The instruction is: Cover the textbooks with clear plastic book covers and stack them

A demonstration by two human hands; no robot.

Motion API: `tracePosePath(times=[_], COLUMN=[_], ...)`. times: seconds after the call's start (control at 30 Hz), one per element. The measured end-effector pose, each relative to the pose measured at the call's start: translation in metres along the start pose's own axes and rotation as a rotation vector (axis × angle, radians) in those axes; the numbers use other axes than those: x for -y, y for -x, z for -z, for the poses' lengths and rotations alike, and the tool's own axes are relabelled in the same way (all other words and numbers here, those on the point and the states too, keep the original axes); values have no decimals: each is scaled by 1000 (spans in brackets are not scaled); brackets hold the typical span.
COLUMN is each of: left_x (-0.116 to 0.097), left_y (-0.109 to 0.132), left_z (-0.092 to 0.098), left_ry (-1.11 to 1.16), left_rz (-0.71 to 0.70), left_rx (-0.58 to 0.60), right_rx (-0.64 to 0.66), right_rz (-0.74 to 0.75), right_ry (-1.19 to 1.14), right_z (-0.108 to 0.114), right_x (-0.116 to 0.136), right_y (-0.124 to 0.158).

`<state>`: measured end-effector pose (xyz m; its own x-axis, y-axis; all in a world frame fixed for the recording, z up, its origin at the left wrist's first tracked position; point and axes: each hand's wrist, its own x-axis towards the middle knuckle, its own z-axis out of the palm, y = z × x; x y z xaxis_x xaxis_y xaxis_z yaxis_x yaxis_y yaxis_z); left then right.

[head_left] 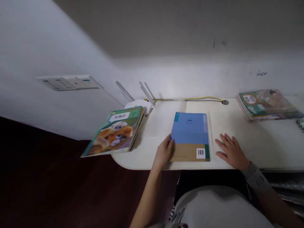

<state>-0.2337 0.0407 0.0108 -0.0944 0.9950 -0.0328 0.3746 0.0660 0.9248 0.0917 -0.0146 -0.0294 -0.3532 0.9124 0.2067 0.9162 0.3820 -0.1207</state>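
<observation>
Your left hand (163, 151) is curled at the left edge of a thin blue-and-tan paperback textbook (190, 136), though you can't tell if it grips. Your right hand (231, 151) lies open, empty, on the white bench (249, 136). The book looks light and floppy; pinch its edge.

White bench (273, 152) observed, rounded at its left end and set along a white wall. Blue-and-tan textbook (190, 136) lay flat near the front edge at mid-bench, barcode showing at its lower right corner. To its left, a green-covered biology textbook (114, 133) lay with its lower left corner projecting past the bench edge. White router (140, 106) sat just behind that book, antennas angled upward. Yellow-and-black cable (190, 98) ran along the rear of the bench to a grommet hole (225, 102). Stack of illustrated textbooks (268, 104) lay at far right, near the wall, edges slightly fanned.
</observation>
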Motion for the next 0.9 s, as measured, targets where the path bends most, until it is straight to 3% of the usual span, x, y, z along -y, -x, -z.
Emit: tracePosePath(times=[0.1, 0.17, 0.37, 0.47, 0.57, 0.63, 0.7, 0.9], left_x=[-12, -28, -66, -59, -35, -19, -7, 9], left_y=[9, 14, 18, 14, 12, 14, 16, 24], left_z=[3, 5, 4, -9, -28, -37, -41, -30], left_ry=[237, 348, 402, 466, 466, 365, 171, -621], left_rz=[51, 14, -139, -74, 21, 50, 16, -276], left_rx=[69, 90, 113, 130, 207, 253, 249, 172], right_rx=[31, 35, 34, -11, -104, -153, -185, -228], right_rz=[17, 27, 102, 69, -100, -190, -174, -50], right_ry=[-15, -29, -108, -245, -453, -518, -481, -203], right_z=[5, 10, 9, 2, -2, -4, -7, -17], right_x=[0, 2, 18, 15, 6, 3, 4, 12], right_y=[-1, -4, -15, -15, -13, -13, -13, -13])
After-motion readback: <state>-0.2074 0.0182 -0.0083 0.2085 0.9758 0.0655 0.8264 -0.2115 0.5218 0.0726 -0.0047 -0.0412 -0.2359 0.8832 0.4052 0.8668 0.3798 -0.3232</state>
